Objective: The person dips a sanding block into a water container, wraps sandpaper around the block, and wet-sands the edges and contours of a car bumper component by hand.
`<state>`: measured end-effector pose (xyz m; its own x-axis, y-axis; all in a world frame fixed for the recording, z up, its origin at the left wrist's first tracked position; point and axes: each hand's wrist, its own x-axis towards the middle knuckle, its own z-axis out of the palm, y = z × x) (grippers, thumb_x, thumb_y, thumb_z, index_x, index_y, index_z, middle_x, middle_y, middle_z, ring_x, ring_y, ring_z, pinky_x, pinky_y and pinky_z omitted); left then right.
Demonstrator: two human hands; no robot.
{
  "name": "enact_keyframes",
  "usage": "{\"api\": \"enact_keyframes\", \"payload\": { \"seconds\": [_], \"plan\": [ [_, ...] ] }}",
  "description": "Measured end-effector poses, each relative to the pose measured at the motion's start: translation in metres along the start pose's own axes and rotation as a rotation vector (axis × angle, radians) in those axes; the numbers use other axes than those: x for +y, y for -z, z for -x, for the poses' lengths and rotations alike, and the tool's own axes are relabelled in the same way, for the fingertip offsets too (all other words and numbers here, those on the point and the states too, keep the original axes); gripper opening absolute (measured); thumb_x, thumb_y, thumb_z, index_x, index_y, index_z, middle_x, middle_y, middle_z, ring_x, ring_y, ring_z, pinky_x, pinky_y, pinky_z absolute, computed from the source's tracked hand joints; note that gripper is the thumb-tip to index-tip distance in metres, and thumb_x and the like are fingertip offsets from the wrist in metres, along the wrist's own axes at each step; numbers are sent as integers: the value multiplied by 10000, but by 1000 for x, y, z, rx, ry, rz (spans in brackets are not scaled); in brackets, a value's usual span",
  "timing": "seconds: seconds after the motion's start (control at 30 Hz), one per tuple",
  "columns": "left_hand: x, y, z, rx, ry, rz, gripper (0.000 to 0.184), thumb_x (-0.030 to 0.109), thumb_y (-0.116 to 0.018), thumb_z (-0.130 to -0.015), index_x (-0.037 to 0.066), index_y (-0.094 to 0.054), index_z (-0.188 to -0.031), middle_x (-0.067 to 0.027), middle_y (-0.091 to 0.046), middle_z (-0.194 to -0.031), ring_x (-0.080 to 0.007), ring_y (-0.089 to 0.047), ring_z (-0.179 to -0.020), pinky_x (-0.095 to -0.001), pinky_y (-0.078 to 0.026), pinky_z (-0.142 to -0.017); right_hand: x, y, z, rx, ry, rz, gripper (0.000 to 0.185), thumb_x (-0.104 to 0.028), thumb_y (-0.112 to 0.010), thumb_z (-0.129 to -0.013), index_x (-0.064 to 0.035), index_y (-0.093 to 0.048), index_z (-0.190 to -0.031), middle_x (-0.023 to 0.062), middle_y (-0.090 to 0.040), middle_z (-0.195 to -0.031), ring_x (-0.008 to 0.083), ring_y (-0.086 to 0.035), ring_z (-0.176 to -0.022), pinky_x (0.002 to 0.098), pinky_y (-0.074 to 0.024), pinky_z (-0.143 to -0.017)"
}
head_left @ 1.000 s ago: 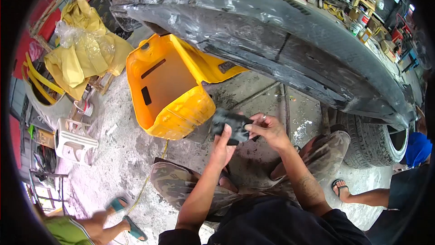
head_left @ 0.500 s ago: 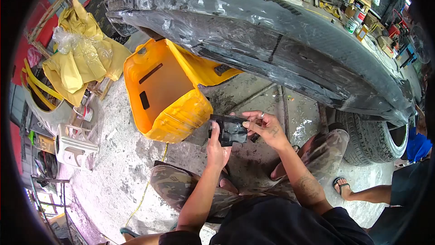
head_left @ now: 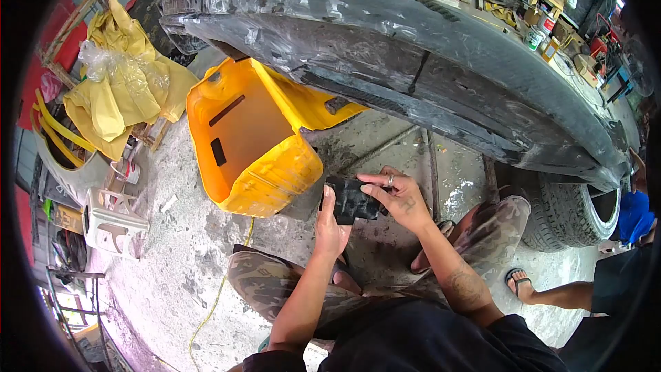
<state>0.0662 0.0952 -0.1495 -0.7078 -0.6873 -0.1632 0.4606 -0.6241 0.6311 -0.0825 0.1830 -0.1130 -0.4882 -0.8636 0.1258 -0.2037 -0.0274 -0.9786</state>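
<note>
Grey concrete floor (head_left: 165, 200) spreads beneath you, with a long dark bumper (head_left: 330, 35) across the far side and a cut yellow container (head_left: 275, 176) ahead to your left. Your left hand (head_left: 332, 227) grips the left side of a small black block (head_left: 350, 205); your right hand (head_left: 407, 203) grasps its right side. Compared with half a second ago, your right fingers reach farther left over it, suggesting an adjusted hold. It hangs in midair before you, broad face toward you, long axis seemingly left to right; its front end is unclear.
</note>
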Motion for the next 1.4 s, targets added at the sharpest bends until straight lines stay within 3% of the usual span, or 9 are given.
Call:
{"api": "enact_keyframes", "payload": {
  "seconds": [0.57, 0.73, 0.8, 0.83, 0.87, 0.97, 1.07, 1.17, 1.4],
  "plan": [
    [17, 2, -4, 101, 182, -24, 366, 396, -619, -1018, 37, -678, -1061, -64, -714, -966, -186, -708, -849, -339, -562, -740, 5, 11, -8, -167, -34, -65, 256, -199, -727, -948, -88, -760, -1176, 3, -661, -905, 86, -581, -850, 264, -473, -779],
    [7, 8, -2, 345, 111, -246, 634, 459, -741, -923, -48, -520, -1233, -146, -646, -1122, -233, -662, -1008, -405, -546, -908, 10, 3, -1, -171, -170, -261, 250, -196, -694, -981, -67, -728, -1192, 14, -730, -1078, 101, -649, -1010, 278, -519, -892],
    [5, -5, 2, 296, -33, -300, 485, 418, -654, -991, -2, -587, -1225, -108, -675, -1117, -219, -674, -1027, -415, -549, -911, 30, -9, 1, -56, 30, -183, 222, -184, -702, -976, -74, -714, -1168, 19, -714, -1026, 109, -652, -1010, 287, -521, -894],
    [3, 5, -1, 226, -48, -361, 542, 426, -641, -996, -16, -542, -1294, -131, -662, -1205, -223, -657, -1098, -418, -532, -965, 34, -23, 2, 94, 141, -437, 241, -223, -770, -926, -68, -686, -1090, 9, -678, -962, 106, -644, -932, 281, -516, -809],
    [10, -11, 2, 62, -121, -416, 567, 428, -612, -1011, -24, -520, -1340, -141, -647, -1283, -227, -636, -1156, -403, -512, -1007, 37, -21, 4, 259, -54, -86, 352, -331, -856, -829, -68, -646, -932, 15, -612, -852, 112, -563, -793, 289, -475, -704],
    [-3, 5, -2, 26, -268, -653, 559, 389, -532, -1054, -38, -453, -1407, -174, -623, -1317, -258, -607, -1192, -379, -485, -1019, 69, -22, 0, 197, -132, -161, 383, -362, -871, -806, -51, -655, -862, 1, -611, -712, 96, -564, -641, 276, -446, -556],
    [-8, 4, -3, -17, -355, -865, 557, 382, -429, -1095, -87, -431, -1395, -195, -581, -1329, -283, -564, -1251, -385, -431, -1075, 48, -12, 12, -12, -326, -577, 360, -295, -760, -935, 10, -714, -1119, 35, -701, -899, 100, -666, -794, 295, -595, -773],
    [-19, 6, -10, -33, -360, -852, 579, 398, -412, -1092, -74, -405, -1428, -220, -520, -1367, -318, -530, -1289, -411, -419, -1082, 67, -14, 19, -97, -213, -775, 446, -321, -711, -970, 27, -657, -1244, 57, -684, -1122, 140, -665, -993, 315, -569, -919],
    [-20, 9, -19, -119, -222, -670, 577, 350, -476, -1055, -56, -401, -1458, -235, -569, -1301, -332, -614, -1160, -433, -488, -1026, 58, -6, 22, -5, -185, -451, 577, -445, -761, -905, -2, -652, -1259, 41, -667, -1052, 136, -641, -982, 291, -509, -863]
  ]
}}
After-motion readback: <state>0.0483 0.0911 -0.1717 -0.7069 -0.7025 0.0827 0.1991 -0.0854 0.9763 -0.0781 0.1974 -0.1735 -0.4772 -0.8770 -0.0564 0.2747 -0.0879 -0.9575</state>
